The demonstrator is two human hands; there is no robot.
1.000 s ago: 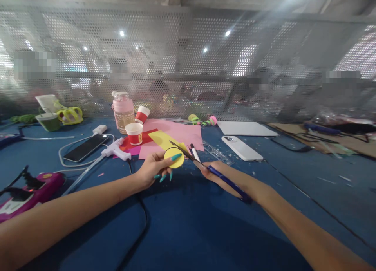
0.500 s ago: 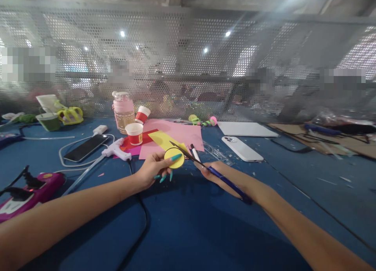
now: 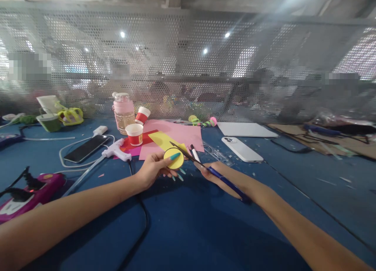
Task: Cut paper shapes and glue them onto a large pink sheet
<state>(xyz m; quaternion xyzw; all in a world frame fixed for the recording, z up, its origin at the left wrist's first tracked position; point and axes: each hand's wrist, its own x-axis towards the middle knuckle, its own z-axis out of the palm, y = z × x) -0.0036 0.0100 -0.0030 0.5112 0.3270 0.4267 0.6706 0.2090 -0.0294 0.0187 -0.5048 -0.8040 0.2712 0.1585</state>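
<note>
Between the thumb and fingers of my left hand [image 3: 154,167] is a round yellow paper disc [image 3: 172,162] with a dark outline along its edge. My right hand [image 3: 216,173] grips blue-handled scissors [image 3: 225,179]. Their dark blades reach to the upper right edge of the disc; whether they touch it I cannot tell. Beyond the hands, a strip of yellow paper [image 3: 160,139] lies over pink paper [image 3: 179,130]. A white marker with a black cap [image 3: 194,153] rests just past the scissors.
Left of the papers are a paper cup [image 3: 135,136], a pink bottle [image 3: 123,112], a glue gun [image 3: 117,149], a black phone [image 3: 85,149] and a magenta power strip [image 3: 32,194]. To the right lie a white phone [image 3: 242,149] and a white flat slab [image 3: 246,129]. A perforated screen [image 3: 188,63] stands behind.
The lower fingers of my left hand have shifted right beneath the disc, and its thumb has moved slightly on it. The scissors and right hand stay nearly still.
</note>
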